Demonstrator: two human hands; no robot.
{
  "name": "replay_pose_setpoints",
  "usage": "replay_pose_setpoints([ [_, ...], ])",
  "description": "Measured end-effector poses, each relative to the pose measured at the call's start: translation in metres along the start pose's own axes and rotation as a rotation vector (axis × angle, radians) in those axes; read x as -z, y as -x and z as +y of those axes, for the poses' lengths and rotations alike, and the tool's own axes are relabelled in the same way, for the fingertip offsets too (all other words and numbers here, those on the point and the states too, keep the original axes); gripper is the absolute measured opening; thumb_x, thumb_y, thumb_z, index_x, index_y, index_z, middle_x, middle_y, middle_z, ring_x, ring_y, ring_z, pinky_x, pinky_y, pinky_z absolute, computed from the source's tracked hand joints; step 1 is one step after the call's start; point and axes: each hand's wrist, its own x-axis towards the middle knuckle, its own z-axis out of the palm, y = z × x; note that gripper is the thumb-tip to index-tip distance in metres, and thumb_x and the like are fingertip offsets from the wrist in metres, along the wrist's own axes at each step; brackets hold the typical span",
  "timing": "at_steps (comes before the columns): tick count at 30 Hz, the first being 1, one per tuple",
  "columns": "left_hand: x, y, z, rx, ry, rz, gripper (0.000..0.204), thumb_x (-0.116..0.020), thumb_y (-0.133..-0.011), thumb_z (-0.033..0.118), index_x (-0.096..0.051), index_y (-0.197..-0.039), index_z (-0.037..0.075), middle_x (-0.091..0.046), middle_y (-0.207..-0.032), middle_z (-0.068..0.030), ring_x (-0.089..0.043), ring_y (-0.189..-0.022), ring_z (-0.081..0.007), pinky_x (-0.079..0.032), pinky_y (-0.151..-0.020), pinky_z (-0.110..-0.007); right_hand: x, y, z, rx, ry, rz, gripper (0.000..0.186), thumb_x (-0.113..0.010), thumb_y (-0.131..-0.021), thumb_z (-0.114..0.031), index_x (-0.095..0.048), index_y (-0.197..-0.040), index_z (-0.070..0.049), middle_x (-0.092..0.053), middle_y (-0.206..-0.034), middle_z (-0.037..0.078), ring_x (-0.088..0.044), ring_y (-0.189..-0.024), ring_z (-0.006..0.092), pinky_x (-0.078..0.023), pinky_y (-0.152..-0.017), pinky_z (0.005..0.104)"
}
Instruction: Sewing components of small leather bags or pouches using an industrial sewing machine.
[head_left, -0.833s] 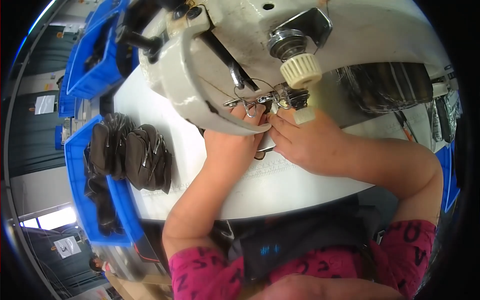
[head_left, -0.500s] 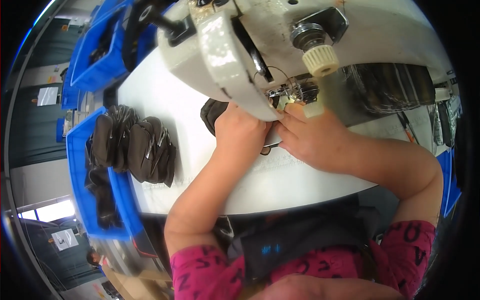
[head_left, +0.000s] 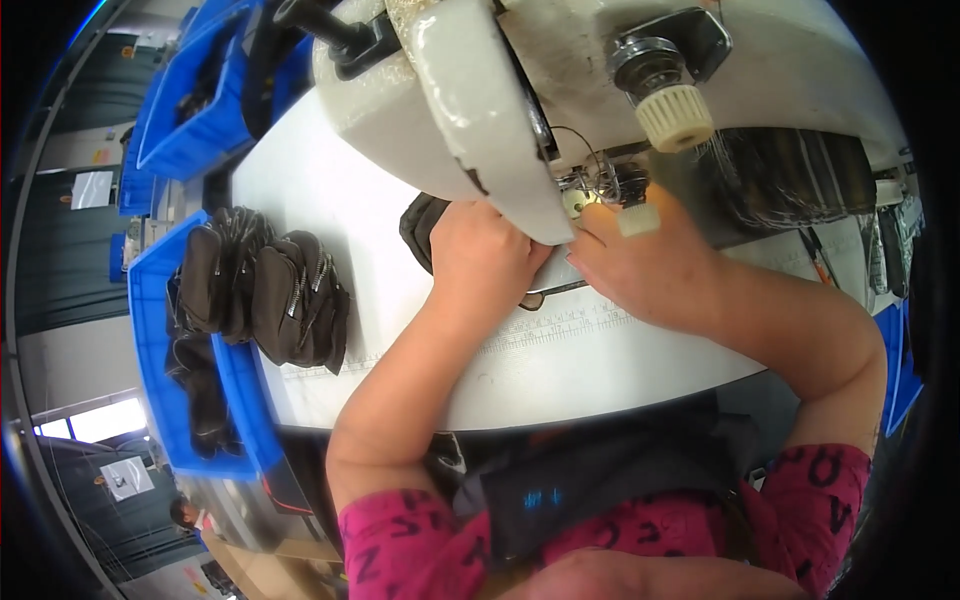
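Observation:
My left hand [head_left: 482, 258] is closed on a dark fabric pouch [head_left: 421, 232], which shows beyond its far left side. A small loop of dark trim [head_left: 531, 301] sticks out below that hand. My right hand [head_left: 650, 265] lies close to the sewing machine's needle area, its fingers bent and pressed together. Their tips are partly hidden behind a small pale knob [head_left: 640, 220], so what they pinch cannot be made out. The white sewing machine [head_left: 490, 120] leans over both hands and hides the cloth between them.
At the left, several dark zippered pouches [head_left: 295, 300] are piled on the white table [head_left: 540, 370] and over a blue bin [head_left: 155, 330]. Another blue bin [head_left: 195, 130] stands farther back. Dark striped material [head_left: 800, 180] and a pen-like tool [head_left: 820, 258] lie at the right.
My right hand has moved a little to the right, widening the gap between the hands. The left hand stays nearly in place. The machine appears shifted slightly right in view.

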Motion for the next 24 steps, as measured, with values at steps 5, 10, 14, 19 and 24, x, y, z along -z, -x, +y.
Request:
replay_pose_setpoints([
  [5,-0.002,0.004,-0.001,-0.045,-0.041,0.023,0.014,-0.081,-0.079,0.012,-0.074,-0.091,0.012,-0.066,-0.079,-0.0052,-0.065,-0.066,-0.0258,-0.053,-0.056,-0.038,0.000,-0.001,0.001,0.011,-0.020,0.004,0.013,-0.069,-0.070,-0.010,-0.067,-0.083,-0.007,-0.059,-0.067,0.006,-0.059,-0.071,0.0260,-0.046,-0.073,0.0384],
  [10,-0.002,0.001,-0.001,-0.085,0.017,0.020,0.013,-0.080,-0.079,0.011,-0.074,-0.091,0.011,-0.067,-0.080,-0.0053,-0.066,-0.067,-0.0264,-0.053,-0.057,-0.038,-0.001,-0.001,0.000,-0.013,-0.053,0.011,0.020,-0.068,-0.070,-0.008,-0.069,-0.090,-0.005,-0.060,-0.068,0.007,-0.059,-0.071,0.0266,-0.046,-0.073,0.0383],
  [14,0.005,0.000,0.001,-0.064,0.049,-0.004,0.014,-0.079,-0.080,0.010,-0.075,-0.093,0.011,-0.069,-0.086,-0.0041,-0.067,-0.074,-0.0269,-0.053,-0.066,-0.039,0.002,-0.003,-0.001,-0.007,-0.035,0.047,0.030,-0.068,-0.073,-0.008,-0.072,-0.102,-0.001,-0.062,-0.070,0.007,-0.060,-0.071,0.0274,-0.048,-0.074,0.0396],
  [19,0.017,-0.001,0.002,-0.156,0.039,-0.012,0.018,-0.078,-0.082,0.010,-0.077,-0.099,0.010,-0.071,-0.099,-0.0018,-0.068,-0.086,-0.0258,-0.051,-0.076,-0.041,0.000,-0.004,0.003,-0.056,0.056,-0.012,0.035,-0.069,-0.078,-0.012,-0.073,-0.111,-0.002,-0.062,-0.071,0.007,-0.060,-0.073,0.0272,-0.048,-0.073,0.0400],
  [24,0.021,0.002,-0.001,-0.159,0.062,-0.084,0.024,-0.076,-0.083,0.009,-0.077,-0.107,0.010,-0.070,-0.104,-0.0021,-0.067,-0.090,-0.0256,-0.050,-0.075,-0.040,-0.005,-0.005,0.003,-0.133,0.104,0.029,0.023,-0.069,-0.076,-0.014,-0.074,-0.097,-0.006,-0.060,-0.069,0.006,-0.060,-0.072,0.0260,-0.048,-0.071,0.0393],
])
